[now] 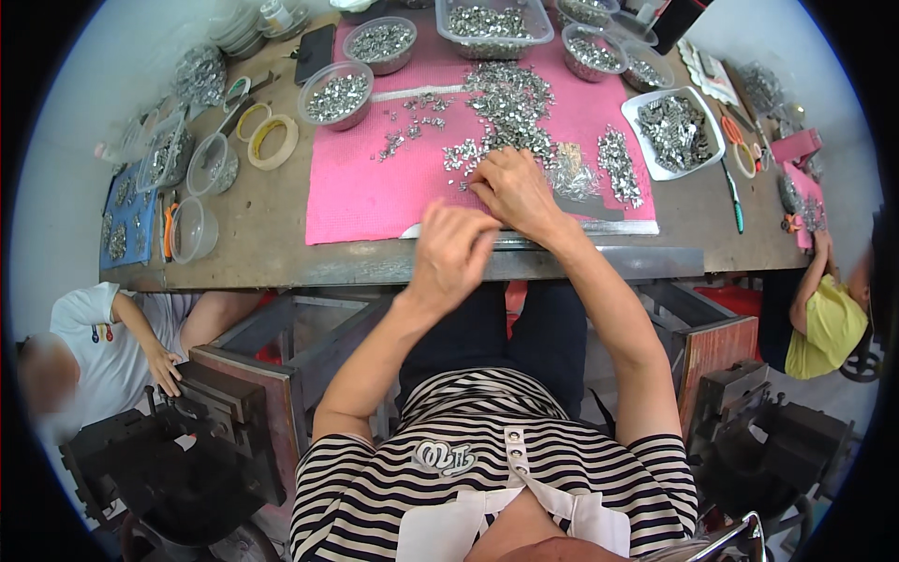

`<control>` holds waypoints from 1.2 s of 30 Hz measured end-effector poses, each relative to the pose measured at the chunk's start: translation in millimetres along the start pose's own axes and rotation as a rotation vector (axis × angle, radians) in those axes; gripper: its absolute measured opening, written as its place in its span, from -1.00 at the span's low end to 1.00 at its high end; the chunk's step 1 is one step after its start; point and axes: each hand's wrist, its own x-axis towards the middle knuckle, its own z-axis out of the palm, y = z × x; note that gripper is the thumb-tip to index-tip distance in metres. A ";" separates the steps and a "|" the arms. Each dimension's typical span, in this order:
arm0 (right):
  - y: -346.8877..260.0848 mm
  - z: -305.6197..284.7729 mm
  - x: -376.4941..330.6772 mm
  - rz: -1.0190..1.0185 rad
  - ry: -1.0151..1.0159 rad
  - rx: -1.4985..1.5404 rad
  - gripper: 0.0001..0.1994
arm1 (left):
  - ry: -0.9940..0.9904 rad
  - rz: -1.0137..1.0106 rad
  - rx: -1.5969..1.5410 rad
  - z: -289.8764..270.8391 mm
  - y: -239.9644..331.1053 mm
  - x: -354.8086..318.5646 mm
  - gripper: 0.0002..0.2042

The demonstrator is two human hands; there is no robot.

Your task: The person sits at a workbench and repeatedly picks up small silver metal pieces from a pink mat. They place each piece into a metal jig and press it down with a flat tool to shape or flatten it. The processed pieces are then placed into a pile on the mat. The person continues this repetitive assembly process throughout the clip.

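My left hand [451,251] is raised over the table's front edge, its fingers curled together and slightly blurred; whatever they pinch is hidden. Just right of it and farther in, my right hand [515,192] rests low over the pink mat [351,192] with bent fingers closed downward. Its fingertips are by the near end of a heap of small silver metal pieces [510,98], and I cannot make out what is in them. Thin, flat silver strips [573,178] lie right of that hand, and beyond them is another patch of small pieces [618,167].
Clear plastic bowls [337,96] and a rectangular tub [494,42] of metal pieces line the back. A white dish [676,133] of pieces stands right, near orange-handled scissors [737,145]. Tape rolls [273,142] lie left. Vises [197,440] flank me; other people sit at both sides.
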 end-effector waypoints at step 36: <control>-38.0 -56.6 -41.6 0.226 -0.037 0.302 -0.89 | -0.279 0.241 0.291 -15.7 -75.3 43.6 -0.93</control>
